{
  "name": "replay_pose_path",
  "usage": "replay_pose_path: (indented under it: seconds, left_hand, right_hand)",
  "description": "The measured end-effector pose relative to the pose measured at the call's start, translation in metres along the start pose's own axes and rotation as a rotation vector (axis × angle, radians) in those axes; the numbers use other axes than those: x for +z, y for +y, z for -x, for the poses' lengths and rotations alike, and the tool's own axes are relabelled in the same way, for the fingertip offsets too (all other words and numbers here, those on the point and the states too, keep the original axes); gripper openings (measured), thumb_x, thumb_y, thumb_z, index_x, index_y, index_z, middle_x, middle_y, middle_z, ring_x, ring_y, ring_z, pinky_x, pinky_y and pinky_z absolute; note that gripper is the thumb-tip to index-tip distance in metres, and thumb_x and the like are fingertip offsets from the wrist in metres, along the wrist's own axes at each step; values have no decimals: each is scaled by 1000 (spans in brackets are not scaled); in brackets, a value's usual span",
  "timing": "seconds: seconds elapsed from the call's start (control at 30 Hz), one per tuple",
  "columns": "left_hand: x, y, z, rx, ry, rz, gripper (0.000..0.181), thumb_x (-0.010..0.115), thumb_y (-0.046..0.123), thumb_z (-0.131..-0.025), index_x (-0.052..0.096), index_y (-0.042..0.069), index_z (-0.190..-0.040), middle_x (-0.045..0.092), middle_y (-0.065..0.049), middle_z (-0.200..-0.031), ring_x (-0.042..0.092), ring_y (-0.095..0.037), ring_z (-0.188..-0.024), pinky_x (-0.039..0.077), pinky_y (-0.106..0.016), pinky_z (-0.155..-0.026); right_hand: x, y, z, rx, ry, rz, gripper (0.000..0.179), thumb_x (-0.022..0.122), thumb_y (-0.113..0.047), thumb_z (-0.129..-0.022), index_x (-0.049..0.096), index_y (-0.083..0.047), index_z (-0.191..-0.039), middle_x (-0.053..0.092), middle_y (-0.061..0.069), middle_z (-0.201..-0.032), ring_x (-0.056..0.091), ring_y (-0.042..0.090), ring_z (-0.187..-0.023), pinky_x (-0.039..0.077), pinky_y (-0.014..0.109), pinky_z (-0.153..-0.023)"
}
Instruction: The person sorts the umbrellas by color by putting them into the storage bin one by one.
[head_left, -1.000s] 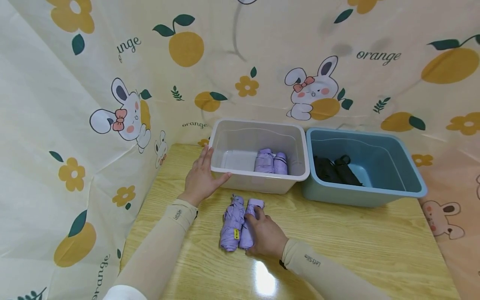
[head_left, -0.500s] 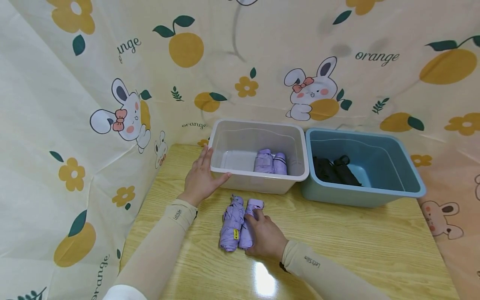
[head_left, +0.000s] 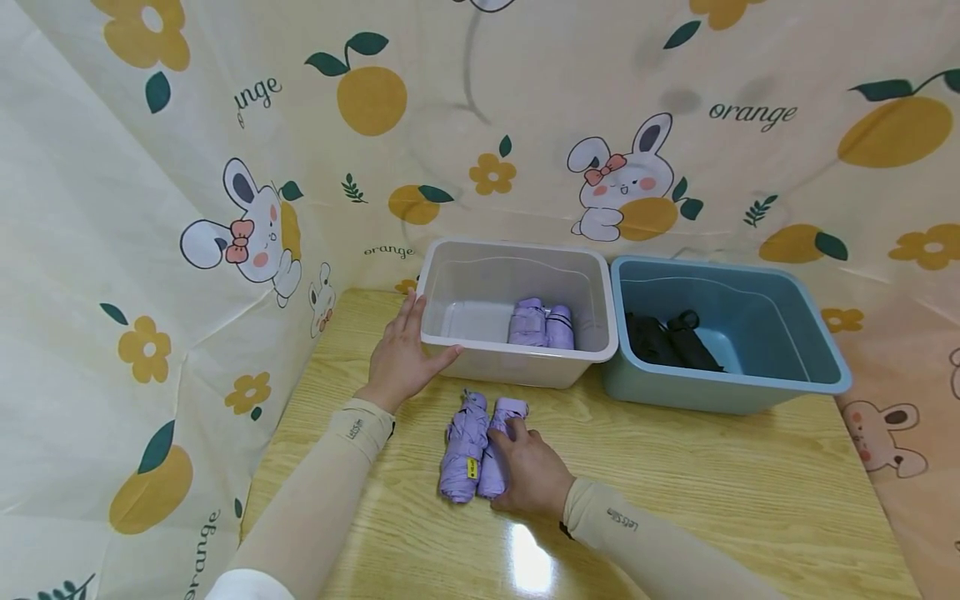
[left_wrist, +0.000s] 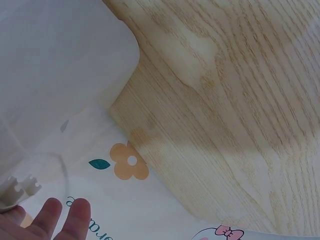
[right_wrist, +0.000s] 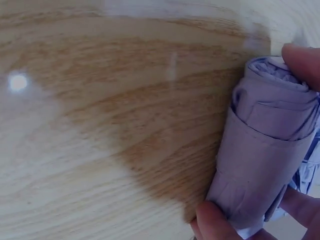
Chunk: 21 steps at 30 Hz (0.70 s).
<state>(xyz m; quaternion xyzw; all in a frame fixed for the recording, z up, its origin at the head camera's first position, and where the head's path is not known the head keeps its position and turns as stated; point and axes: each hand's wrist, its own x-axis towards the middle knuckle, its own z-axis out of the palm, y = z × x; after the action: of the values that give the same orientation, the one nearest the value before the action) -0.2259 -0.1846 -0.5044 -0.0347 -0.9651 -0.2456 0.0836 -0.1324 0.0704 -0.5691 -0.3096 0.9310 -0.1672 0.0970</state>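
Observation:
Two folded purple umbrellas lie side by side on the wooden table in the head view. My right hand (head_left: 532, 471) grips the right umbrella (head_left: 510, 408), thumb and fingertips round its sides; in the right wrist view its rolled fabric (right_wrist: 260, 155) fills the right. Against it lies the left umbrella (head_left: 465, 446), which carries a yellow tag. My left hand (head_left: 401, 358) rests at the front left corner of the off-white bin (head_left: 517, 367), fingers stretched along its side and thumb across the front. The left wrist view catches only some fingertips (left_wrist: 77, 217) beside the bin's wall.
Inside the off-white bin, two more purple umbrellas (head_left: 528, 323) stand at the right. Next to it is a blue bin (head_left: 675, 396) holding black folded items (head_left: 671, 343). A printed cloth (head_left: 495, 108) hangs behind and to the left of the table (head_left: 637, 467).

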Motion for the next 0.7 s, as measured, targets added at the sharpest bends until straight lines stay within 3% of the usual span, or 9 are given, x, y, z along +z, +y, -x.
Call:
replay_pose_path:
  seconds: [0.23,0.43,0.7]
  left_hand:
    - [-1,0,0,-2,-2,2,108,60,74,-82,17,13,-160,7,-2,-167,33,-39,-141,45,-55,-99]
    - [-1,0,0,2,0,-1,108,60,74,-82,17,12,-160,10,-6,-167,34,-40,-140,44,-55,-100]
    - [0,-1,0,6,-2,-17,109,59,75,-82,17,11,-160,13,-9,-166,35,-41,-139,44,-56,-99]
  right_hand:
    - [2,-1,0,6,9,-13,104,95,-36,-53,51,-3,-141,44,25,-129,58,46,-98,55,46,-79]
    - [2,-3,1,10,28,-25,104,96,-35,-52,52,-3,-141,44,26,-128,58,45,-96,56,46,-75]
    - [5,1,2,21,29,-39,108,95,-37,-51,50,-6,-144,42,23,-130,57,43,-100,55,45,-79]
